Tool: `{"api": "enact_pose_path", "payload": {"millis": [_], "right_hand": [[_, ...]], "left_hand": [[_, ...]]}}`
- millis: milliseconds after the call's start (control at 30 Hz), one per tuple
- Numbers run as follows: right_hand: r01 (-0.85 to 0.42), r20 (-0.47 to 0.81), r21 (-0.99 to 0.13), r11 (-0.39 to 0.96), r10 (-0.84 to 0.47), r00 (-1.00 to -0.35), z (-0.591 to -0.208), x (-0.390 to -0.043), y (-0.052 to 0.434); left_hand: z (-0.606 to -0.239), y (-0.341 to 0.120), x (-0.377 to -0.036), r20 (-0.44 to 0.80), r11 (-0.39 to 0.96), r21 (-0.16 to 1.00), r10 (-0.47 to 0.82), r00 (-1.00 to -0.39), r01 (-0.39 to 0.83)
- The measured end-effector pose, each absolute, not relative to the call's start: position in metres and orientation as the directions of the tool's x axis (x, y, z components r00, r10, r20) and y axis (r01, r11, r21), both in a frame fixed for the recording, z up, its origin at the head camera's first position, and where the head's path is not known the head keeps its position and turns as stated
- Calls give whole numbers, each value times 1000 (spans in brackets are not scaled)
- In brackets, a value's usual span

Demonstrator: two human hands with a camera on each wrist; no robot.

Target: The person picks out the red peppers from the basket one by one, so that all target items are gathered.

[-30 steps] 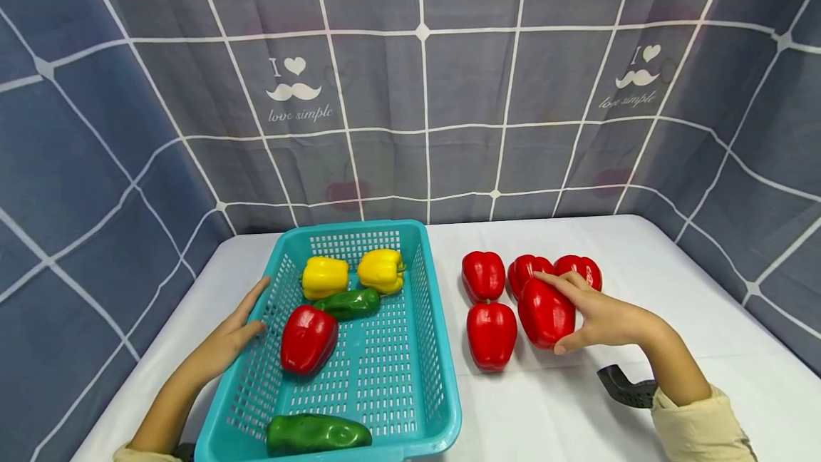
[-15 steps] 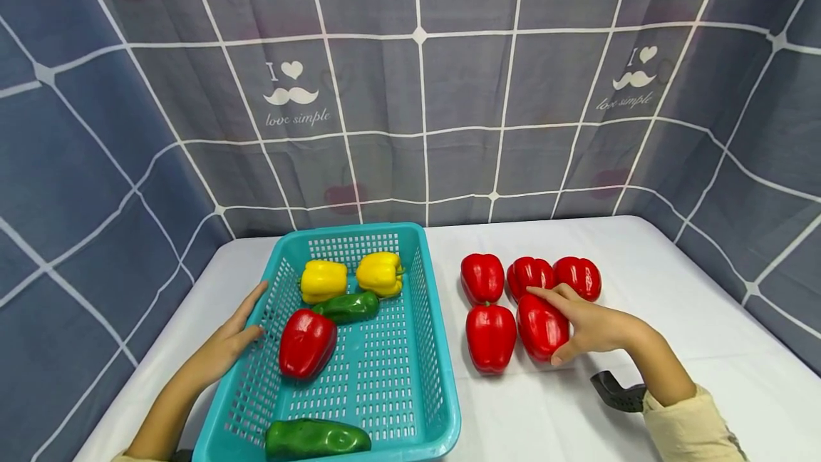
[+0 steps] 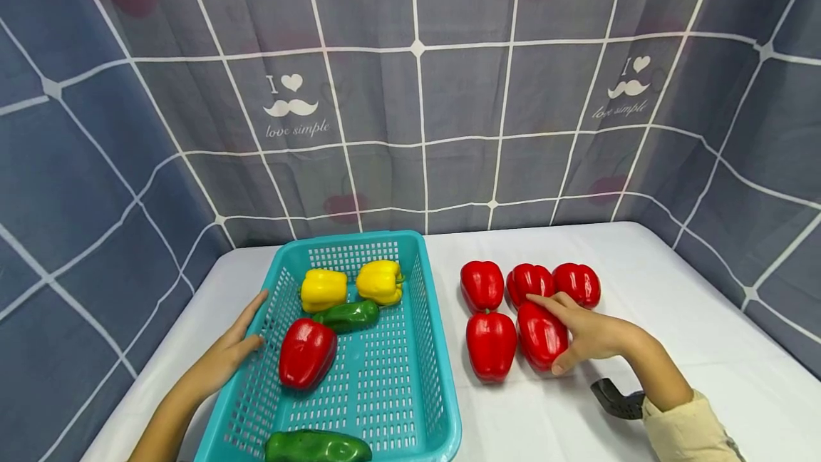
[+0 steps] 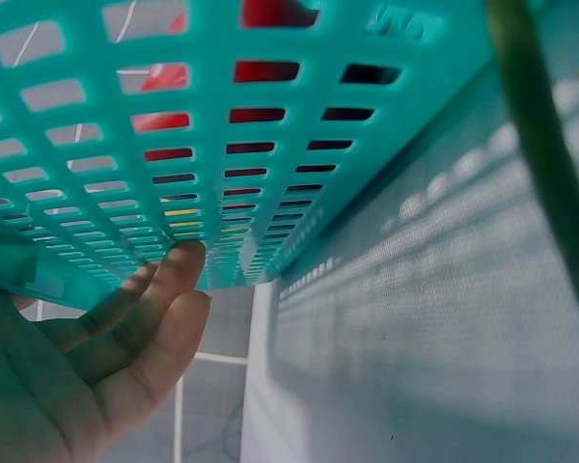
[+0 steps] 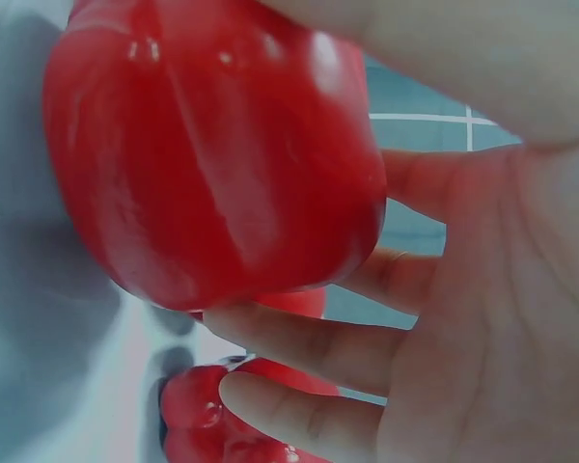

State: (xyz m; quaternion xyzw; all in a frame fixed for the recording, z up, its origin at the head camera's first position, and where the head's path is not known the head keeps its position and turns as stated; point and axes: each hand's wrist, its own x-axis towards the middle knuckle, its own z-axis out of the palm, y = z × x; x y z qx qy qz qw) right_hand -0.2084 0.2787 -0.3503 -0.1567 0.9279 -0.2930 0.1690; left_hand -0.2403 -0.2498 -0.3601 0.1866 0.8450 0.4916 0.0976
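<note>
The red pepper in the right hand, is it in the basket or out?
Out: the red pepper lies on the table, right of the basket.

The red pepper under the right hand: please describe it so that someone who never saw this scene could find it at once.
Start at the turquoise plastic basket on the white table; to its right five glossy red bell peppers lie in two rows. In the nearer row of two, it is the red pepper farther from the basket. Only this one is gripped by the right hand.

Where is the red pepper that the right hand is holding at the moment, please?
In the head view the held red pepper lies on the white table, right of the basket, in the front row beside another red pepper.
</note>
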Motion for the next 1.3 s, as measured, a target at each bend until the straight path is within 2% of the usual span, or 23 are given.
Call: {"api": "enact_pose_path", "payload": {"millis": [433, 1033, 1300], "right_hand": [[-255, -171, -606, 754, -436, -884, -354, -213, 277], [-183, -217, -627, 757, -396, -892, -351, -212, 279], [-211, -168, -648, 732, -408, -898, -350, -211, 287]], "left_hand": [[-364, -255, -237, 15, 450, 869, 389, -921, 204], [-365, -257, -231, 19, 454, 868, 377, -926, 203], [-362, -248, -238, 13, 448, 872, 379, -925, 196]]}}
